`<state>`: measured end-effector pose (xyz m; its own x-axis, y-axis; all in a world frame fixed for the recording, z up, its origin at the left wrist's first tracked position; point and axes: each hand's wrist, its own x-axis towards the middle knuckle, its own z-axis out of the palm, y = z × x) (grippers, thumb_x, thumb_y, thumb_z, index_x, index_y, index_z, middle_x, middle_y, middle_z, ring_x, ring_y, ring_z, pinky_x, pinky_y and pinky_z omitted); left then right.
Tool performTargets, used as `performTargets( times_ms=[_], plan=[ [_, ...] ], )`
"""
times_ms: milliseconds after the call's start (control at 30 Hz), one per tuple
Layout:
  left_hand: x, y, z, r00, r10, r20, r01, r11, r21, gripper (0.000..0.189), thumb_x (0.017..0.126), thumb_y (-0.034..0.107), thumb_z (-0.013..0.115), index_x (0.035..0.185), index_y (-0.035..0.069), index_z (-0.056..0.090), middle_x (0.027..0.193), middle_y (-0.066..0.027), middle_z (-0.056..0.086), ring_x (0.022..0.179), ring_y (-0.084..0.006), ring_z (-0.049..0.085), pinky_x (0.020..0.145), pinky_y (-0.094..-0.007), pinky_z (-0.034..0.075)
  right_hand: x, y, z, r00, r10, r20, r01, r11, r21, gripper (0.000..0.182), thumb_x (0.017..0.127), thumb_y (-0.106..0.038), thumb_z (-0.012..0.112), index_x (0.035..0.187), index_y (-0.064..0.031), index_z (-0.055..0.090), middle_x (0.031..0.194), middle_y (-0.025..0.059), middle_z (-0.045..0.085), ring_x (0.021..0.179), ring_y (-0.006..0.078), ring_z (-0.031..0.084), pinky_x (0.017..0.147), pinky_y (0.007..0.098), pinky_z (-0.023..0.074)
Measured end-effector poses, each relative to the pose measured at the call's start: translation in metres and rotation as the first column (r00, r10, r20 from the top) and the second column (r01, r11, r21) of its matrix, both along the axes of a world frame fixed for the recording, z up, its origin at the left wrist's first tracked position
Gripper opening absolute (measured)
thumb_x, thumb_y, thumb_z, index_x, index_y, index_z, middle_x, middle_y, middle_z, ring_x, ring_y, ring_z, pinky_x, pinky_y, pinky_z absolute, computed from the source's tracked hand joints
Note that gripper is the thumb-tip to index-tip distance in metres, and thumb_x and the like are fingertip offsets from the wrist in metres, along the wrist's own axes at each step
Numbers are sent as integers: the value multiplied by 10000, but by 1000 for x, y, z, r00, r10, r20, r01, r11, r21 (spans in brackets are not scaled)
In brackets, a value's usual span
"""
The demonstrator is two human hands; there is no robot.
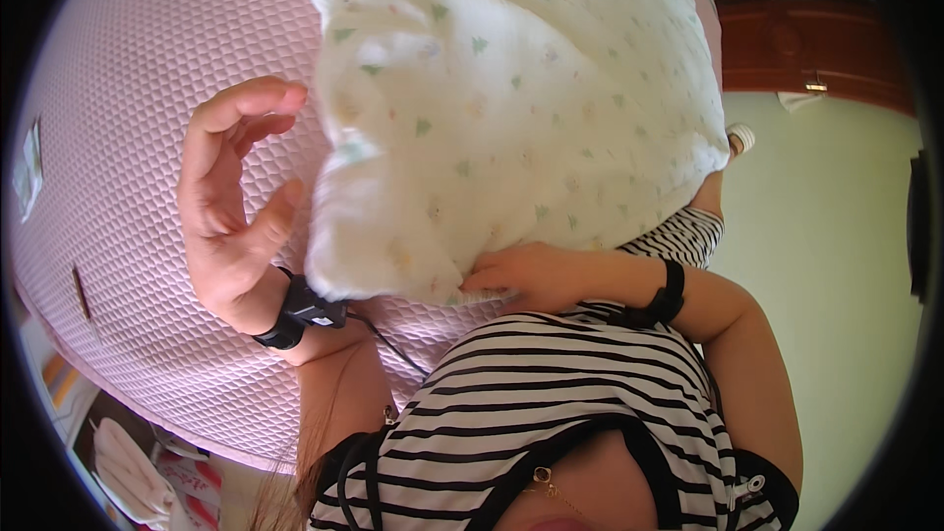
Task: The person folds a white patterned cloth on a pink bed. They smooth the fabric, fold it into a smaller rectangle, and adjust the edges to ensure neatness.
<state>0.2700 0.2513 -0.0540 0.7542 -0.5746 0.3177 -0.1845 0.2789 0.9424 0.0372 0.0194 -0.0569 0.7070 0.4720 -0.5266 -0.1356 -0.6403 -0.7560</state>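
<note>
A soft white padded piece of bedding (501, 140), printed with small green trees, lies in front of me; whether it is a pillow or a folded quilt I cannot tell. My right hand (535, 274) grips its near edge, with the fingertips bunching the fabric. Beside the left edge, my left hand (240, 199) is raised with curved fingers and thumb apart, holding nothing. Under the bedding spreads a pink quilted bed cover (140, 125). Each wrist wears a black strap, and the left one carries a small black device (317, 306) with a cable.
On the bed's left side lie a small pale packet (29, 169) and a thin brown stick-like object (80, 293). Pale cloth (129, 464) and a red-and-white bag (190, 487) are below the bed edge. Reddish-brown wooden furniture (811, 44) stands beyond the pale floor (811, 236).
</note>
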Motion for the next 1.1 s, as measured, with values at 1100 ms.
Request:
performTargets(
  times_ms=[1100],
  plan=[
    [-83, -169, -19, 633, -592, 498, -605, 22, 796, 398, 839, 55, 477, 1216, 74, 605, 1178, -181, 641, 1076, -372, 614, 968, -453, 474, -354, -327, 54, 382, -818, 431, 890, 451, 68, 283, 886, -239, 650, 1066, -21, 675, 940, 122, 715, 881, 234, 673, 792, 350, 519]
  ],
)
